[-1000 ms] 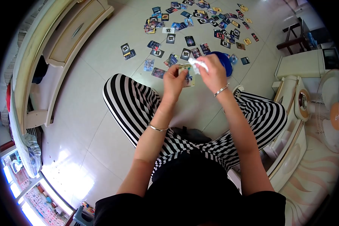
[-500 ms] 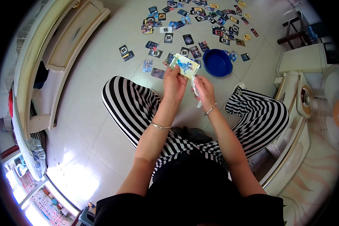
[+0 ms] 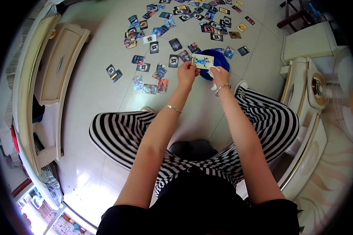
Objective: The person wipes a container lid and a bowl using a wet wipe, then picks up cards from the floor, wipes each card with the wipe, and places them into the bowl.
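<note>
My left hand [image 3: 188, 74] pinches the left edge of a pale yellow trading card [image 3: 203, 61] with a blue figure on it. My right hand [image 3: 221, 76] is closed on a crumpled white tissue [image 3: 212, 73], at the card's lower right corner. Whether the right fingers also grip the card is hard to see. Behind the card and both hands stands a round blue basin [image 3: 223, 62] on the floor, partly covered by them.
Many trading cards [image 3: 154, 47] lie scattered over the tiled floor [image 3: 106, 41] ahead. A drawer cabinet [image 3: 60, 66] stands at left, a cream furniture piece [image 3: 310, 45] and a dark wooden stool [image 3: 292, 15] at right. My striped legs [image 3: 117, 127] are folded on both sides.
Both hands have reached farther forward with the card and tissue, now over the blue basin. The card has turned more level. The whole view has shifted slightly.
</note>
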Demonstrator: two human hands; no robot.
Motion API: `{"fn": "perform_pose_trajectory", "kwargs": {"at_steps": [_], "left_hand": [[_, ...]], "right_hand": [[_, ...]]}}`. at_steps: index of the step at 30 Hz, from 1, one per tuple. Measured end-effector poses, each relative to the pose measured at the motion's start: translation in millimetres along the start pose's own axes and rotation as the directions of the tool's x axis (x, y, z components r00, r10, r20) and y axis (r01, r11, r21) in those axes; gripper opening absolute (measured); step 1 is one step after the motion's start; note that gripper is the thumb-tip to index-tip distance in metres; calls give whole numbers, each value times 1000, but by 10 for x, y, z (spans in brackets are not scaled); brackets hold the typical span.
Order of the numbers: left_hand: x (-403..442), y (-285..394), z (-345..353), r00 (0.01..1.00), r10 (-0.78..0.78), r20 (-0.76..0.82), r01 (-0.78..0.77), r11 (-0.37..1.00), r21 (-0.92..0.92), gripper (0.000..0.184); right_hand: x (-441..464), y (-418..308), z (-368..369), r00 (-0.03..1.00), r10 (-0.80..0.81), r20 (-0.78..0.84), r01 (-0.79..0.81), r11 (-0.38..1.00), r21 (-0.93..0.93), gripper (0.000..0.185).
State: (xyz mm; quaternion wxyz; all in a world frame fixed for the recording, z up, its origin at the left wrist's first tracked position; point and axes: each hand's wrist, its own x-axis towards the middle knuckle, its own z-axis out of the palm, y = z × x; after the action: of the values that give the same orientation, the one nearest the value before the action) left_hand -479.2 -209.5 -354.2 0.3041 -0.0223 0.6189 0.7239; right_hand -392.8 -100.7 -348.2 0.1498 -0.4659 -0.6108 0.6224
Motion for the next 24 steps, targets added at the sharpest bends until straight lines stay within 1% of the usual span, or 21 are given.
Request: {"fn": "perform_pose_trajectory", "kwargs": {"at_steps": [1, 2, 3, 4, 6, 7, 8, 9, 10, 11, 12, 14, 15, 16, 17, 18, 20, 21, 22, 24], "left_hand": [[143, -101, 57, 999, -25, 27, 20, 989, 145, 20], [283, -211, 113, 997, -52, 51, 36, 957, 287, 20], [388, -298, 176, 999, 7, 34, -19, 938, 347, 17], [493, -390, 225, 999, -1, 38, -13, 937, 348, 17], [689, -597, 296, 1000, 18, -6, -13, 853, 522, 12], [786, -713, 328, 998, 67, -8, -53, 851, 522, 5], [887, -823, 347, 998, 56, -6, -45, 850, 525, 5], [974, -911, 367, 998, 66, 21, -66, 807, 587, 5], [1043, -996, 384, 996, 75, 48, -89, 761, 643, 5], [1102, -1078, 396, 997, 55, 49, -74, 735, 674, 8], [1140, -1122, 419, 998, 46, 49, -67, 734, 676, 8], [1196, -1190, 440, 988, 99, 119, -155, 632, 759, 5], [1236, -1238, 452, 989, 94, 116, -150, 631, 761, 5], [1267, -1281, 480, 988, 106, 111, -152, 577, 802, 6], [1286, -1320, 504, 987, 119, 104, -152, 521, 840, 8], [1282, -1300, 531, 988, 116, 98, -145, 520, 842, 8], [1229, -1250, 558, 972, 101, 210, -232, 332, 915, 12], [1212, -1237, 562, 970, 121, 213, -243, 364, 899, 14], [1180, -1216, 566, 970, 122, 208, -239, 361, 901, 14], [1086, -1170, 547, 955, 176, 238, -290, 402, 868, 15]], "right_hand": [[144, 79, -42, 1000, 9, -23, -10, 999, -42, 22], [277, 173, -72, 999, 15, -31, -16, 999, -41, 22], [385, 235, -97, 997, 53, -54, -59, 993, -101, 22], [497, 302, -124, 993, 94, -78, -106, 981, -161, 23], [728, 436, -167, 988, 130, -83, -144, 970, -196, 24], [841, 510, -182, 984, 153, -90, -172, 949, -264, 24], [941, 590, -196, 979, 178, -98, -201, 922, -330, 24], [1027, 658, -184, 987, 113, -112, -147, 919, -366, 25], [1099, 717, -202, 985, 123, -117, -158, 917, -367, 25], [1173, 767, -222, 978, 175, -112, -205, 905, -373, 24], [1232, 796, -234, 969, 225, -106, -248, 891, -380, 24], [1324, 839, -240, 958, 260, -117, -285, 872, -399, 25], [1373, 860, -238, 950, 287, -125, -313, 854, -415, 27], [1413, 873, -238, 949, 292, -123, -316, 853, -416, 27], [1446, 880, -240, 936, 326, -135, -352, 827, -439, 28], [1476, 905, -240, 921, 359, -148, -386, 798, -463, 30], [1490, 948, -225, 921, 356, -161, -388, 793, -470, 31], [1504, 977, -219, 922, 344, -176, -386, 792, -473, 32], [1501, 1000, -209, 923, 345, -169, -383, 793, -473, 32], [1414, 998, -171, 961, 251, -118, -277, 842, -462, 31]]}}
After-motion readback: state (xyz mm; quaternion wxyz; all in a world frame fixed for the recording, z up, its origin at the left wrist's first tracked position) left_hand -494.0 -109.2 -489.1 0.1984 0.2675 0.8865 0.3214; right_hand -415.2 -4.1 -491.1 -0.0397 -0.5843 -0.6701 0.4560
